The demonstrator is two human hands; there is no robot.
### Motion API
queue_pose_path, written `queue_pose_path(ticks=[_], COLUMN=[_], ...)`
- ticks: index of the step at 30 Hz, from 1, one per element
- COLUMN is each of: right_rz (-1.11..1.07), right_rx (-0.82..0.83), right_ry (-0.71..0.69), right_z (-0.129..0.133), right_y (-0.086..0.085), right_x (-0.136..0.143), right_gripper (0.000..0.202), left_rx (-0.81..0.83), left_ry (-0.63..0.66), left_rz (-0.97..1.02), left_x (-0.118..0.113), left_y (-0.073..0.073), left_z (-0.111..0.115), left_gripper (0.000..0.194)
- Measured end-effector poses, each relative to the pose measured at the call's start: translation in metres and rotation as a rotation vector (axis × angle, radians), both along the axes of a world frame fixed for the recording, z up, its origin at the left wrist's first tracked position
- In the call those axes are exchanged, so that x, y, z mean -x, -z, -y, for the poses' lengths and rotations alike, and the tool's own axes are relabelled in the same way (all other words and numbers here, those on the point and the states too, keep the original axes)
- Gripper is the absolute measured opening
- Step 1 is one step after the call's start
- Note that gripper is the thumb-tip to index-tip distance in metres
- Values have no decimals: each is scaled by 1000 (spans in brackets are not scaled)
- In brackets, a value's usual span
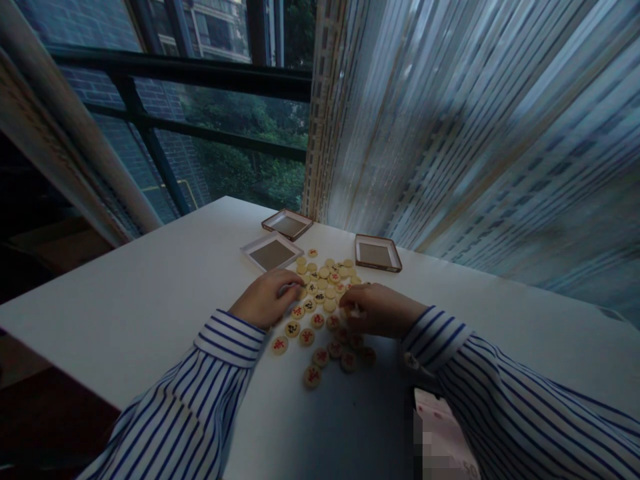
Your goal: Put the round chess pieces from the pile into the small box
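Note:
A loose heap of round wooden xiangqi pieces (pixel 320 298), some marked red, some black and some blank side up, lies on the white table (pixel 165 287). At the left edge of the heap is my left hand (pixel 265 297), its thumb and forefinger tips closed on a pale xiangqi piece (pixel 301 293). My right hand (pixel 377 309) reaches in from the right with its fingers bent down and pinched together. A pale bit shows between those fingers, though most of what they hold is hidden. Several red-marked pieces (pixel 321 357) are spread nearer to me.
Behind the heap stand a white-rimmed shallow tray (pixel 253 252), a brown-edged box part (pixel 267 225) and another brown-edged box part (pixel 388 265). A pink banknote-like item (pixel 440 427) is partly under my right forearm. A curtain (pixel 425 133) hangs along the table's far side.

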State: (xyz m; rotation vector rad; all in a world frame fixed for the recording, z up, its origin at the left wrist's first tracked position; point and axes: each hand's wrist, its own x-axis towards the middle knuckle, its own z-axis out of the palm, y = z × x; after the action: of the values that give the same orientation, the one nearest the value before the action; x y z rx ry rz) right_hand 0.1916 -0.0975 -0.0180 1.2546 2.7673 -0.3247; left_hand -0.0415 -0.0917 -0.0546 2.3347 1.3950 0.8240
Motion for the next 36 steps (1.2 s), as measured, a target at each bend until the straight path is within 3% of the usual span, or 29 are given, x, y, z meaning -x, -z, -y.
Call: queue_pose_path(ticks=[10,19,36], right_rz=[-135,-142,31], right_rx=[104,48,41], right_ry=[153,16,39], right_z=[5,-2,0], right_y=[1,5,2], right_x=[-8,-10,-11], right_gripper=[27,26,31], left_rx=[27,17,-29], left_ry=[-5,3,37], left_rz=[-13,-17,-33], left_x=[-1,-1,-1], left_y=[-1,-1,2], left_z=[1,1,-1], left_gripper=[28,29,30])
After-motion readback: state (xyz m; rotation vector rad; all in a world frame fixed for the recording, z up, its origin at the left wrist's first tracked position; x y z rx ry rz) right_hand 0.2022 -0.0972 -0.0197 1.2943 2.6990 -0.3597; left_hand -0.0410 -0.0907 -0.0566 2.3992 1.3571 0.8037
